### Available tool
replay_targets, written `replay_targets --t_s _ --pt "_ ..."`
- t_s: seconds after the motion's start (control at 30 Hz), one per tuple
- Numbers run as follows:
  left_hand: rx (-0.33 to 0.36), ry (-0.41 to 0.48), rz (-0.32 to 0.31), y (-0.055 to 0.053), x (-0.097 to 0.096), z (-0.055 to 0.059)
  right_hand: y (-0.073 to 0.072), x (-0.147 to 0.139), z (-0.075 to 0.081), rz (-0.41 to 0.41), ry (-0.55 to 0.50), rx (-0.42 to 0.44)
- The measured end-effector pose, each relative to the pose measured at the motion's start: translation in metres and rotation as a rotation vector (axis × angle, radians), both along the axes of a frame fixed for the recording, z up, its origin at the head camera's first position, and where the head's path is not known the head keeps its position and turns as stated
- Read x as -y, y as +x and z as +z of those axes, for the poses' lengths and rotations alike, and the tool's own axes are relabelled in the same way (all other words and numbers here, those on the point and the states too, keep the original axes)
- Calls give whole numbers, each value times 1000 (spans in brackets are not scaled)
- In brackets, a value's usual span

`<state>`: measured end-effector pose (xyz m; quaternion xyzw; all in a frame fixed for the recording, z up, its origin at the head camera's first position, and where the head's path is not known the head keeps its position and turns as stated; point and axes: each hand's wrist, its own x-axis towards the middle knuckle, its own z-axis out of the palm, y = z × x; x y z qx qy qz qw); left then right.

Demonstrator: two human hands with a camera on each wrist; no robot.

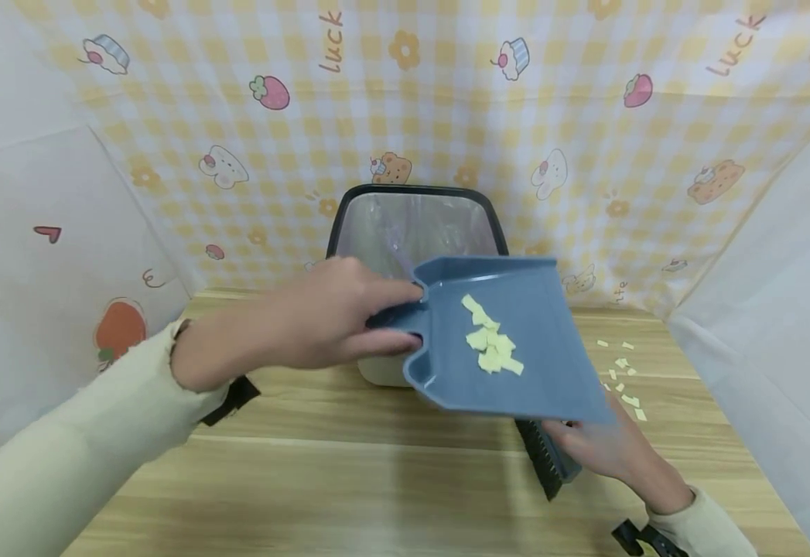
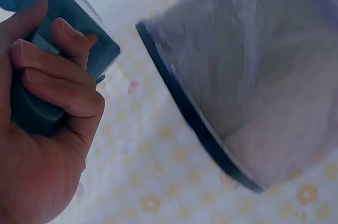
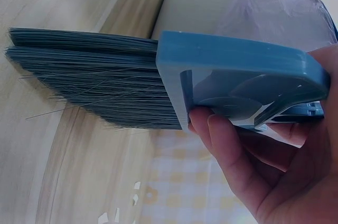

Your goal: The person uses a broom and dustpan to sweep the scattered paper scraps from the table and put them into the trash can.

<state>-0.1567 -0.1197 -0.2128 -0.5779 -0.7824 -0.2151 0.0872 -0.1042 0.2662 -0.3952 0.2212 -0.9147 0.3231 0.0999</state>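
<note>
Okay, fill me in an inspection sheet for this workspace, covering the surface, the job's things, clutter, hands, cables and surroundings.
Surface: light wood-grain table.
Job's things: blue dustpan, held off the table, carrying a cluster of pale yellow scraps; dark-bristled brush; black-rimmed bin with a see-through liner.
Clutter: loose scraps scattered on the table's right side.
Hands: left hand grips the dustpan's handle; right hand holds the brush. Whether its bristles touch the wood is unclear.
Cables: nothing seen.
Surroundings: yellow-checked cloth behind the bin; white sheeting at the sides.
</note>
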Motion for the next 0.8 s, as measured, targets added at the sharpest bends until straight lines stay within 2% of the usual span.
replay_targets --t_s 0.07,0.2,0.4,0.6,0.8 --pt "18 -9 19 -8 3 7 1 3 3 -28 49 11" --pt "58 -41 75 -28 12 17 2 4 3 -4 78 15" --pt "67 -105 224 -55 30 21 1 3 2 6 69 -14" --pt "107 -128 349 -73 45 24 1 4 1 14 61 -35" --pt "154 -200 467 -90 55 28 3 4 0 19 56 -38"
